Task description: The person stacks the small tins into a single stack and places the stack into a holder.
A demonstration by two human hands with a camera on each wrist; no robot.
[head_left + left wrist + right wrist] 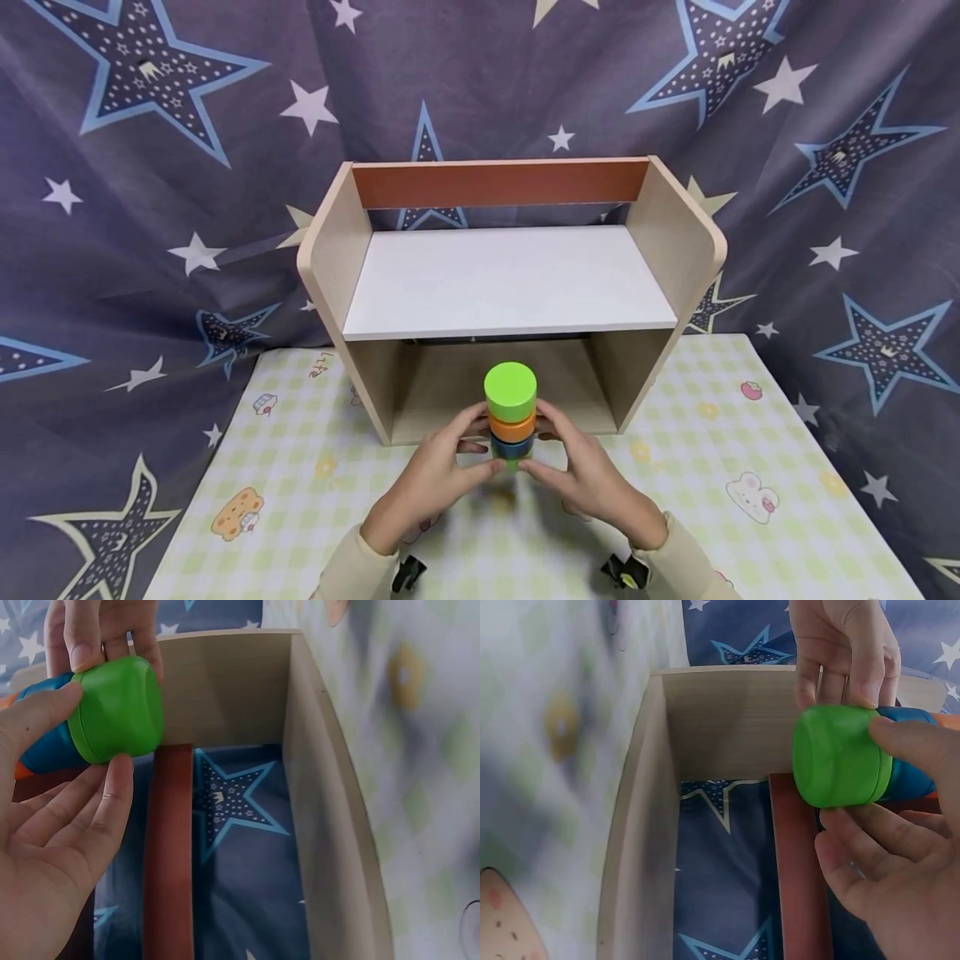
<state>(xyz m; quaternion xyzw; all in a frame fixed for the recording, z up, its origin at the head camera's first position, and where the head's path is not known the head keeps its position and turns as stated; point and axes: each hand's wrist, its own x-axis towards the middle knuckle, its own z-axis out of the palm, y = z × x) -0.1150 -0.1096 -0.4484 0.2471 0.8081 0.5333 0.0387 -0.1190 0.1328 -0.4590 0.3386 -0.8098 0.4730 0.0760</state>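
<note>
A stack of coloured toy cups is held upright between both hands, in front of the wooden shelf unit. From the top, its bands run bright green, orange and blue, with a bit of green below. Both wrist views show its rounded green end cup next to the blue one. My left hand grips the stack's left side, thumb in front and fingers towards the back. On the opposite side, my right hand grips it the same way. The palms stand away from the cups.
Behind the hands stands the shelf unit, with a white upper shelf, a wooden lower compartment and a reddish-brown back rail. A green checked tablecloth lies beneath. A star-patterned curtain hangs behind.
</note>
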